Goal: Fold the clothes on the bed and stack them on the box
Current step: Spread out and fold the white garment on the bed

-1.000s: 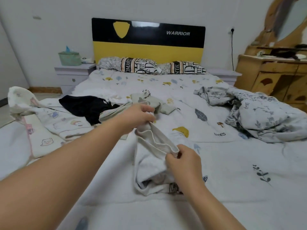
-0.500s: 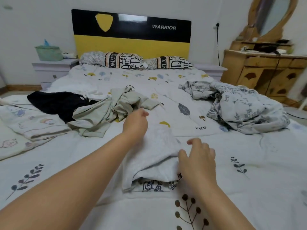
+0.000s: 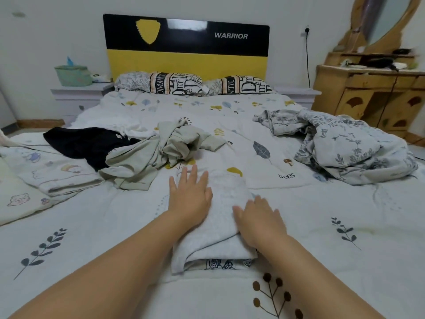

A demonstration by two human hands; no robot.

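Observation:
A folded white garment (image 3: 220,229) lies on the bed (image 3: 92,238) in front of me, a dark print showing at its near edge. My left hand (image 3: 189,194) lies flat on its left side with fingers spread and straight. My right hand (image 3: 259,219) presses flat on its right side. Behind them a crumpled pale green garment (image 3: 156,155) sits in a heap, and a black garment (image 3: 85,143) lies to its left. No box is in view.
A folded cartoon-print blanket (image 3: 50,173) lies at the left. A bunched floral quilt (image 3: 345,146) fills the right side. Two pillows (image 3: 174,84) rest against the black and yellow headboard. A nightstand with a green tissue box (image 3: 72,74) stands far left, a wooden dresser (image 3: 372,97) far right.
Both hands let go of the white garment's edge, laid it down folded, and now lie flat on top of it.

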